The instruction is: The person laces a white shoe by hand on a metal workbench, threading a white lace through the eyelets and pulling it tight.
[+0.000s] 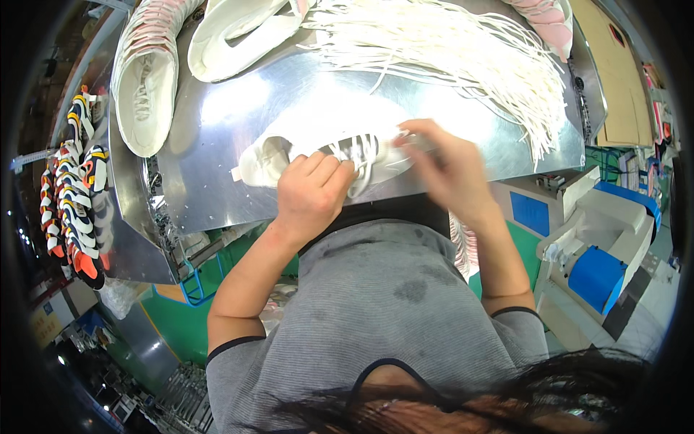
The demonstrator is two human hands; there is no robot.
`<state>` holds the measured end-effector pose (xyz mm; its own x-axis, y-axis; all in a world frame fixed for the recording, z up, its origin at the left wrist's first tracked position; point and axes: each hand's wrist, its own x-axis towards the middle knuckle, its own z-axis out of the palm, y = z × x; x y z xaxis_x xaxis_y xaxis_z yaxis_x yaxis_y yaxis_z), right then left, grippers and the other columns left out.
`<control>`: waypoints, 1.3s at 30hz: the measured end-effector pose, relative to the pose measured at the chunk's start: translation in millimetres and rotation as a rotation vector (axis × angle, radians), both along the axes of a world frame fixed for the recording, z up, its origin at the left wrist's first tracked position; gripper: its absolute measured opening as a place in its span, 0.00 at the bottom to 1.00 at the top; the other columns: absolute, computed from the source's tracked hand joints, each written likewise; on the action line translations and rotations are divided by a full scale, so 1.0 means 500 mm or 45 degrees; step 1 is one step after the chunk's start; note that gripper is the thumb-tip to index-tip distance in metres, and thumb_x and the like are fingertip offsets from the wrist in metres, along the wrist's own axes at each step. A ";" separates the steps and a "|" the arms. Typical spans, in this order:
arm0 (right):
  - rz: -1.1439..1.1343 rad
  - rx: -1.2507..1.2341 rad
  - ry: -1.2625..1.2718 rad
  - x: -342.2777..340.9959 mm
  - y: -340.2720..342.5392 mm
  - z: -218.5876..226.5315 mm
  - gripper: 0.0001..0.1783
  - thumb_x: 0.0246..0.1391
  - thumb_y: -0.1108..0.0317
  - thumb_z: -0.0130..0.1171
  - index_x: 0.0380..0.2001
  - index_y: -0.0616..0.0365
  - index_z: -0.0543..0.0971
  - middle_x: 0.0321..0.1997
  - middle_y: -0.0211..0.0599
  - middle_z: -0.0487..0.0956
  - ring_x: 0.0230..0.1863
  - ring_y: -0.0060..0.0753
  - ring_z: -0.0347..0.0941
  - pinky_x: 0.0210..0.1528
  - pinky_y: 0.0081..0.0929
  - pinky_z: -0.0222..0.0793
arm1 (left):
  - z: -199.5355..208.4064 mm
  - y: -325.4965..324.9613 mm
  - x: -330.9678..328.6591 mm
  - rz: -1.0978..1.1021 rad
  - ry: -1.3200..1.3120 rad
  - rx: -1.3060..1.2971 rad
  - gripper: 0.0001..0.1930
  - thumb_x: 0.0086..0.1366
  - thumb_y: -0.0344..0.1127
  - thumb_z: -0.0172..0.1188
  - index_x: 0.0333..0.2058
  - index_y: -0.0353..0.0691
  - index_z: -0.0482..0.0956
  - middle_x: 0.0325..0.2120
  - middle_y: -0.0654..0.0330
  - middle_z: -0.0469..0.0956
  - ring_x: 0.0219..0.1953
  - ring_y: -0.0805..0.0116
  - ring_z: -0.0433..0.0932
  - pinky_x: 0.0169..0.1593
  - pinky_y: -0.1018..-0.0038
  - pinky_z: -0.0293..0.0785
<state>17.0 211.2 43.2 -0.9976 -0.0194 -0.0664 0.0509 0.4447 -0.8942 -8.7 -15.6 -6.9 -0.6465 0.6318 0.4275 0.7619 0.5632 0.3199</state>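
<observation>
A white shoe upper (260,160) lies on its side across the shiny metal table, its heel opening to the left and toe to the right. White lace (367,150) crosses its dark throat, with a loop hanging over the near edge. My left hand (312,189) is closed on the near side of the upper, beside the lacing. Over the toe end is my right hand (455,170), smeared by motion. Its fingertips are bent near the laces, and whether they pinch a lace end cannot be made out.
A heap of loose white laces (463,54) covers the back right of the metal table (217,195). Nested uppers (147,94) stand at the left, with another white upper (242,43) beside them. Colourful shoe parts (76,210) sit further left. A machine with a blue cover (597,278) is at right.
</observation>
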 end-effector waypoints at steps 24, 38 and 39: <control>-0.037 -0.728 0.078 -0.090 0.061 0.001 0.08 0.55 0.69 0.67 0.39 0.57 0.86 0.34 0.25 0.84 0.36 0.15 0.76 0.40 0.18 0.68 | 0.017 -0.007 0.006 -0.103 -0.223 0.076 0.15 0.55 0.27 0.69 0.42 0.38 0.78 0.24 0.59 0.75 0.27 0.59 0.74 0.31 0.67 0.69; 0.409 -0.942 -0.638 -0.062 0.000 0.016 0.06 0.54 0.68 0.65 0.29 0.56 0.78 0.29 0.28 0.80 0.21 0.08 0.59 0.21 0.12 0.47 | 0.023 -0.024 -0.003 0.371 -0.805 0.276 0.25 0.75 0.47 0.49 0.63 0.39 0.66 0.29 0.48 0.81 0.36 0.46 0.75 0.43 0.58 0.71; 0.389 -0.823 -0.569 -0.069 -0.010 0.013 0.06 0.55 0.68 0.65 0.29 0.57 0.79 0.29 0.28 0.80 0.24 0.10 0.64 0.25 0.14 0.56 | 0.024 -0.026 -0.005 0.358 -0.819 0.321 0.25 0.75 0.47 0.50 0.63 0.39 0.67 0.30 0.48 0.81 0.37 0.47 0.75 0.44 0.58 0.70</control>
<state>-17.6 206.4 49.7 -0.8249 -0.4540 -0.3368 0.4213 -0.0965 -0.9018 -11.4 -28.7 5.0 -0.9408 0.3384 0.0202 0.2185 0.5597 0.7994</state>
